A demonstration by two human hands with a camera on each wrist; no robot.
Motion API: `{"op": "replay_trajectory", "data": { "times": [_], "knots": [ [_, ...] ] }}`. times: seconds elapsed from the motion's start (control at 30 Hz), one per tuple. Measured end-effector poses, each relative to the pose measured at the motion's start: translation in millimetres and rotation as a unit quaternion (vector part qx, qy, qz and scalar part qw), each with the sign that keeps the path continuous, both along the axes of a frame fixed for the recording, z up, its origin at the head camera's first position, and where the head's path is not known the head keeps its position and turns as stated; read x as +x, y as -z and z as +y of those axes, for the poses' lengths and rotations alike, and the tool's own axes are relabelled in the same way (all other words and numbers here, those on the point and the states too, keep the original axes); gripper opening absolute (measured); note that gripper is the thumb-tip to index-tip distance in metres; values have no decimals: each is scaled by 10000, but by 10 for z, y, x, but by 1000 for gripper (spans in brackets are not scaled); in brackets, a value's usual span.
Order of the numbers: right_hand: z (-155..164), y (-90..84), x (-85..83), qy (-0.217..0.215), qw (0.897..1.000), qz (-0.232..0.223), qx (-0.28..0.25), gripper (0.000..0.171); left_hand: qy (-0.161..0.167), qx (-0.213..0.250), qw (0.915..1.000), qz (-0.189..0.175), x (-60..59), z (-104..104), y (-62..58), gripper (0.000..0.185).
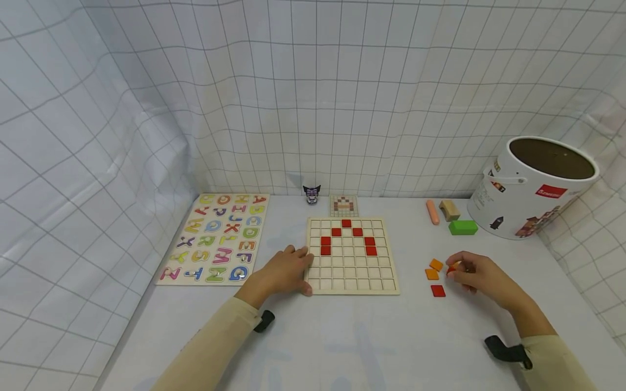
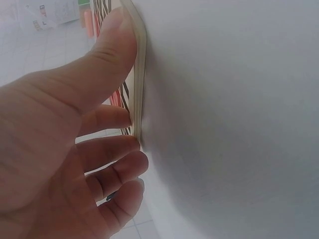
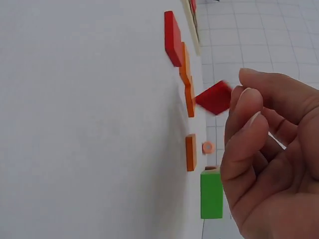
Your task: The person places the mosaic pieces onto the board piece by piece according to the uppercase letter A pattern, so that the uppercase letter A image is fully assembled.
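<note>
Seven red tiles (image 1: 346, 223) fill board (image 1: 344, 274) squares (loose orange tiles (image 1: 432, 274) remain); right hand (image 1: 481, 274) pinches another, left hand (image 1: 286, 270), fingers apart, touching the board.

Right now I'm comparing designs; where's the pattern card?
In the head view, the pattern card lies centrally, just beyond the grid board, right of the purple figurine.

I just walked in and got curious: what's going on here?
A person's right hand pinches a red tile near some loose orange tiles and another red one. The left hand rests against the edge of a wooden grid board, where seven red tiles form a peaked outline. A small patterned card lies beyond the board.
</note>
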State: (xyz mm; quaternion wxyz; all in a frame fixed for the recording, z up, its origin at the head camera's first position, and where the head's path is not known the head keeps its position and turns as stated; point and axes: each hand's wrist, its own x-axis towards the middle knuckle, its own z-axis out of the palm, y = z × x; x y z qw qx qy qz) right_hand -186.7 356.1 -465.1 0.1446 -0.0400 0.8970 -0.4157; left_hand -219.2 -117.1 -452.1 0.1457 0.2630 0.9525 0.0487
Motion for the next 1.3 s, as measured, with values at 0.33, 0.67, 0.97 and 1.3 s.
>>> {"op": "replay_trajectory", "data": {
  "times": [0.33, 0.67, 0.97, 1.3],
  "knots": [
    [-59, -112, -145, 148, 9986, 426, 282, 39, -38, 12, 10000, -47, 4, -7, -11, 86],
    [-294, 10, -346, -194, 9903, 287, 1347, 46, -108, 47, 9999, -118, -15, 5, -12, 86],
    [-316, 47, -355, -382, 9859, 347, 1593, 30, -157, 32, 9998, -82, 7, 19, -9, 85],
    [-254, 27, -348, 504, 9952, 234, 801, 26, -179, 33, 9998, -95, 9, 22, -3, 86]
  ]
}}
